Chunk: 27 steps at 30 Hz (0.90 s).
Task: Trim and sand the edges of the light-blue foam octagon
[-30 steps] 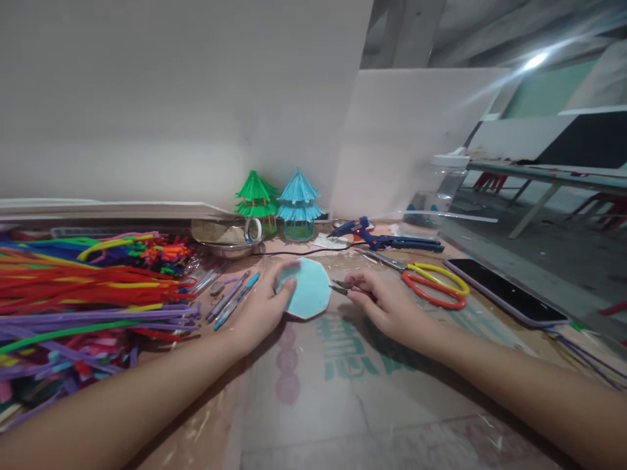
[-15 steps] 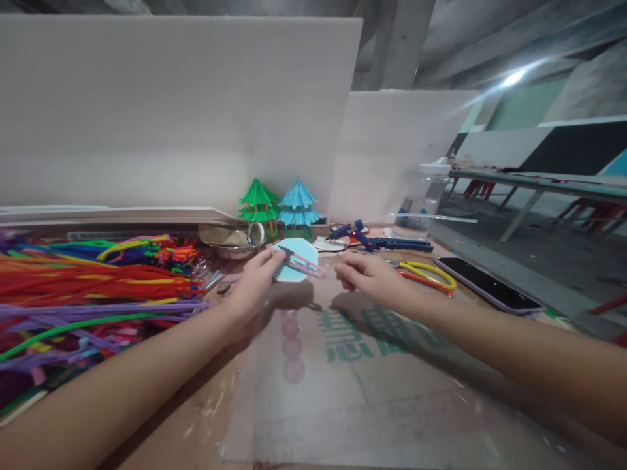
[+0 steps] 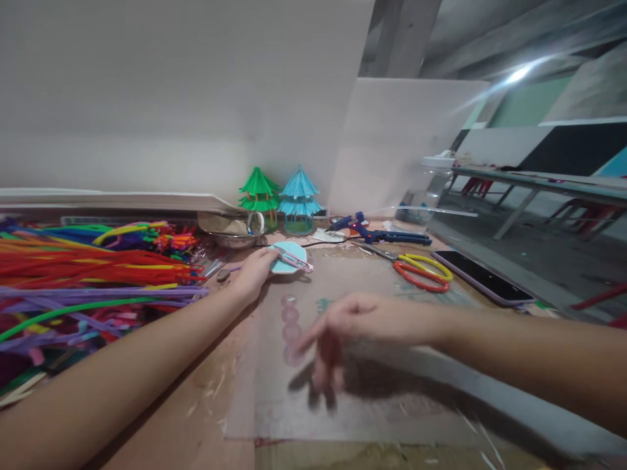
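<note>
My left hand [image 3: 255,269] is closed at the left edge of a light-blue piece with cut corners [image 3: 290,249]. Across the top of that piece lies a slim pink-and-grey tool [image 3: 300,262], its near end by my thumb; its exact kind is unclear. My right hand [image 3: 337,326] hangs over the clear sheet [image 3: 274,411], blurred, index finger stretched out and the other fingers pointing down, with nothing seen in it. Beneath it the sheet shows pink round marks [image 3: 290,314]. Scissors with yellow and red handles [image 3: 421,269] lie beyond my right forearm.
Colourful pipe cleaners [image 3: 98,267] pile up on the left. Behind stand a green tiered model [image 3: 258,189], a blue one [image 3: 298,196] and a metal bowl [image 3: 225,235]. A blue glue gun [image 3: 360,227], phone [image 3: 482,277] and clear jar [image 3: 431,183] are at the right.
My right hand has moved down and nearer over the sheet, and its fingers have spread. The scissors show more fully. My left hand and the blue piece have shifted slightly left.
</note>
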Each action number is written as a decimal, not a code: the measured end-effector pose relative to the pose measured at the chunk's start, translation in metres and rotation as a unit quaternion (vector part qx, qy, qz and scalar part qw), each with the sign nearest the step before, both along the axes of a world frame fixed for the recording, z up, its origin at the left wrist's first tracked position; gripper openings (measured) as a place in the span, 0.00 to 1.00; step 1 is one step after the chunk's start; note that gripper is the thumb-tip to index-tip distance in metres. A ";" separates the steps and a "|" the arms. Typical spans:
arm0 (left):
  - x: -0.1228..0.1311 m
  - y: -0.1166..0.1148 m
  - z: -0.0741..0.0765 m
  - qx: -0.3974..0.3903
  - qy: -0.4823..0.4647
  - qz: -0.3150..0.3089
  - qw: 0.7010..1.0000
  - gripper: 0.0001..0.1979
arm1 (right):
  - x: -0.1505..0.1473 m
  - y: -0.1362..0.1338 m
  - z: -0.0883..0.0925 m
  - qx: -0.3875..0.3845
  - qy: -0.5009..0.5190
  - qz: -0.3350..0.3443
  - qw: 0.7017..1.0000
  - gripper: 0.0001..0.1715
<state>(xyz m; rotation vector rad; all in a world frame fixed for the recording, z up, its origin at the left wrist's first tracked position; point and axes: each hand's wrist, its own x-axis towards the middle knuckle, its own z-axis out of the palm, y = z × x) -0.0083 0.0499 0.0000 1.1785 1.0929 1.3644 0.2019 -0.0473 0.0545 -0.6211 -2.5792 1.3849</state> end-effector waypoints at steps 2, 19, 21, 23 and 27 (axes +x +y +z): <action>-0.001 0.000 0.000 0.006 0.011 -0.008 1.000 0.18 | 0.033 0.015 -0.001 0.073 0.026 -0.158 0.984 0.31; 0.000 -0.004 0.005 0.040 0.108 -0.039 0.993 0.26 | 0.095 -0.016 -0.033 0.238 -0.030 -0.237 0.941 0.31; 0.001 -0.006 0.007 0.039 0.121 -0.035 0.991 0.26 | 0.093 0.005 -0.046 0.298 -0.078 -0.256 0.916 0.30; 0.001 -0.007 0.008 0.036 0.132 -0.032 0.990 0.26 | 0.093 0.021 -0.055 0.312 -0.090 -0.277 0.904 0.26; 0.001 -0.005 0.007 0.031 0.145 -0.020 0.989 0.26 | 0.102 0.044 -0.052 0.401 -0.096 -0.317 0.854 0.20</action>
